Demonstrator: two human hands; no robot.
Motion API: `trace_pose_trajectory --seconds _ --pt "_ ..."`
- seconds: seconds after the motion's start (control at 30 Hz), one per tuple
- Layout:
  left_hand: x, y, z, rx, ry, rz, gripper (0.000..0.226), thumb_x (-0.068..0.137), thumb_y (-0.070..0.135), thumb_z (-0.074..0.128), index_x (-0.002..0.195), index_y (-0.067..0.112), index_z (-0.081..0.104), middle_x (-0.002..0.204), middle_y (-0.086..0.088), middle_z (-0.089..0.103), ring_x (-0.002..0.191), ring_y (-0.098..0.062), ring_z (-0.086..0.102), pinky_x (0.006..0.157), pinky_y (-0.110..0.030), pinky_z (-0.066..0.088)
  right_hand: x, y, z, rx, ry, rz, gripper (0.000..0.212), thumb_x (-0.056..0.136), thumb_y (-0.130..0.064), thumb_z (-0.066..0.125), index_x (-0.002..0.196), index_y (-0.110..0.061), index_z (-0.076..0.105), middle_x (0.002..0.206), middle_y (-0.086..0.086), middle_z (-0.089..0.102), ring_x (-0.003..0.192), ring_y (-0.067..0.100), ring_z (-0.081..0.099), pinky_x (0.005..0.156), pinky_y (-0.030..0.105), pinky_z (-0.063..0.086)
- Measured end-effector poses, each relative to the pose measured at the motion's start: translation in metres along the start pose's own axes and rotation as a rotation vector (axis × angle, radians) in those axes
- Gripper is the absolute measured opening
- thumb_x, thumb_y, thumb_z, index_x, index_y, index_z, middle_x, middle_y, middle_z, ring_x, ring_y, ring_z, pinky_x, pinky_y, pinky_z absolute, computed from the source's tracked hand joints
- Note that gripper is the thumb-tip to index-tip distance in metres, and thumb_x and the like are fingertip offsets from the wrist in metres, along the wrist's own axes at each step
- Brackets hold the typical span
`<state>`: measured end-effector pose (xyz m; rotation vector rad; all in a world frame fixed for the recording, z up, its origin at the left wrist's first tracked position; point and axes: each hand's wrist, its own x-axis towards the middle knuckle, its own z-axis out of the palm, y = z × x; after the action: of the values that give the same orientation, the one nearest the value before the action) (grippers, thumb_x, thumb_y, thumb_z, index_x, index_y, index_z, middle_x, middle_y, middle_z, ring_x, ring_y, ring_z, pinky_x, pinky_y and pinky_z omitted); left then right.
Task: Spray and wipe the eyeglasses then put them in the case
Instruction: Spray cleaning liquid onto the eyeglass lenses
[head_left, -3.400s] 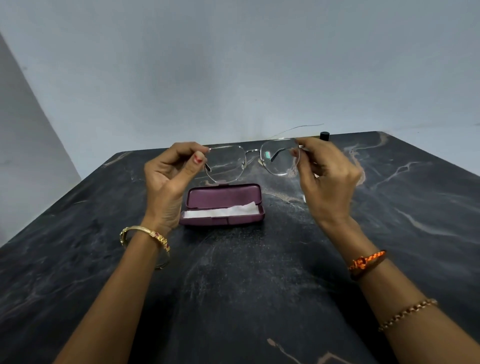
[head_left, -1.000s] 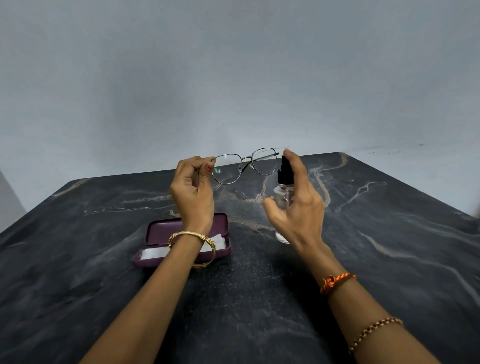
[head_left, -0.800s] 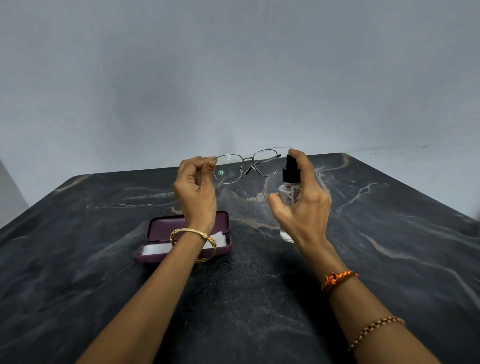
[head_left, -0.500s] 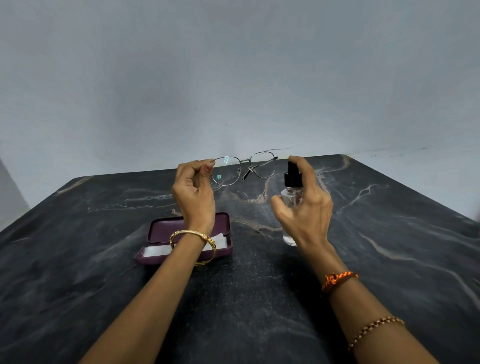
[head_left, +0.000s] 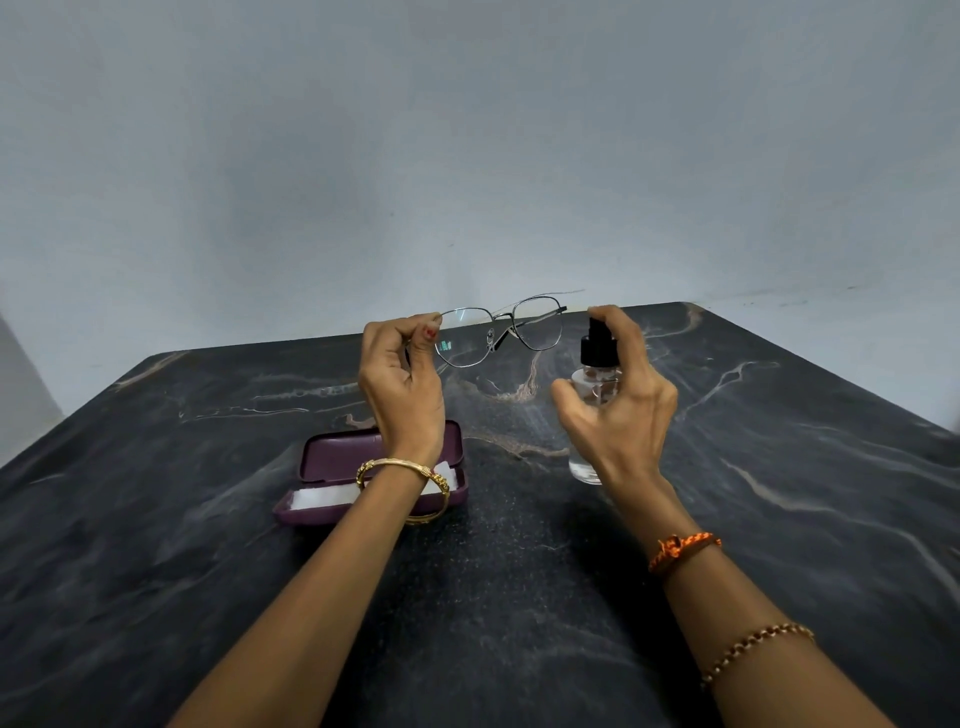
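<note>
- left hand (head_left: 402, 395) pinches the eyeglasses (head_left: 501, 335) by one end, held up over the dark marble tabletop (head_left: 519, 597)
- right hand (head_left: 621, 410) is wrapped round a clear spray bottle (head_left: 595, 384), one finger on its black pump top
- maroon case (head_left: 374, 475) lies open under the left wrist, white cloth (head_left: 322, 499) inside
- can't make out any brand or label on anything

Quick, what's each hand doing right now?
Left hand: pinches the eyeglasses at one end.
Right hand: grips the spray bottle, forefinger on top of its black pump.
</note>
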<state>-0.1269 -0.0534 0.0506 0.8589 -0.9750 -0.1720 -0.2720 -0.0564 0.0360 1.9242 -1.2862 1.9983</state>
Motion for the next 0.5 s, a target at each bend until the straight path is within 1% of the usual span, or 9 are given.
trace_pose_trajectory --seconds 0.1,0.17,0.27,0.33,0.43,0.5 --pt "0.000 0.001 0.001 -0.016 0.003 -0.006 0.009 0.086 0.006 0.056 0.090 0.005 0.063 0.082 0.006 0.051 0.072 0.015 0.055 0.071 -0.006 0.045 -0.001 -0.002 0.001 0.006 0.002 -0.017 0.055 0.058 -0.007 0.063 0.113 -0.010 0.056 0.076 -0.007 0.058 0.051 0.021 0.057 0.049 0.029 0.052" --pt "0.000 0.000 0.001 -0.026 0.006 -0.013 0.010 0.086 0.006 0.056 0.090 0.003 0.063 0.082 0.006 0.051 0.073 0.015 0.055 0.071 -0.005 0.045 -0.003 -0.003 0.001 -0.018 -0.002 -0.012 0.059 0.058 -0.007 0.063 0.116 -0.010 0.054 0.075 -0.006 0.055 0.052 0.021 0.055 0.049 0.027 0.049" --pt "0.000 -0.001 0.001 -0.035 0.015 -0.021 0.009 0.085 0.007 0.056 0.090 0.005 0.063 0.082 0.006 0.051 0.073 0.015 0.055 0.071 -0.006 0.045 -0.005 -0.004 0.000 -0.055 -0.031 -0.007 0.067 0.058 -0.007 0.066 0.124 -0.011 0.050 0.078 -0.005 0.055 0.052 0.023 0.055 0.052 0.024 0.044" --pt "0.001 -0.001 0.001 -0.048 0.024 -0.024 0.008 0.085 0.007 0.056 0.089 0.010 0.062 0.082 0.005 0.051 0.073 0.013 0.056 0.072 -0.007 0.046 -0.005 -0.004 -0.001 -0.043 -0.029 -0.001 0.070 0.059 -0.009 0.064 0.127 -0.016 0.047 0.079 -0.004 0.057 0.051 0.023 0.053 0.051 0.021 0.041" --pt "0.002 -0.002 -0.001 -0.066 0.049 -0.036 0.009 0.085 0.008 0.057 0.086 0.015 0.062 0.081 0.006 0.052 0.073 0.007 0.056 0.071 -0.007 0.045 -0.005 -0.008 0.000 0.038 -0.032 0.020 0.071 0.061 -0.013 0.061 0.125 -0.031 0.034 0.078 -0.005 0.056 0.052 0.018 0.052 0.049 0.021 0.042" --pt "0.002 -0.003 -0.001 -0.074 0.062 -0.044 0.011 0.085 0.008 0.057 0.082 0.018 0.061 0.080 0.006 0.052 0.072 0.009 0.056 0.070 -0.007 0.045 -0.007 -0.011 0.003 0.076 -0.068 -0.027 0.071 0.062 -0.012 0.061 0.124 -0.033 0.032 0.079 -0.007 0.055 0.054 0.015 0.051 0.050 0.017 0.040"
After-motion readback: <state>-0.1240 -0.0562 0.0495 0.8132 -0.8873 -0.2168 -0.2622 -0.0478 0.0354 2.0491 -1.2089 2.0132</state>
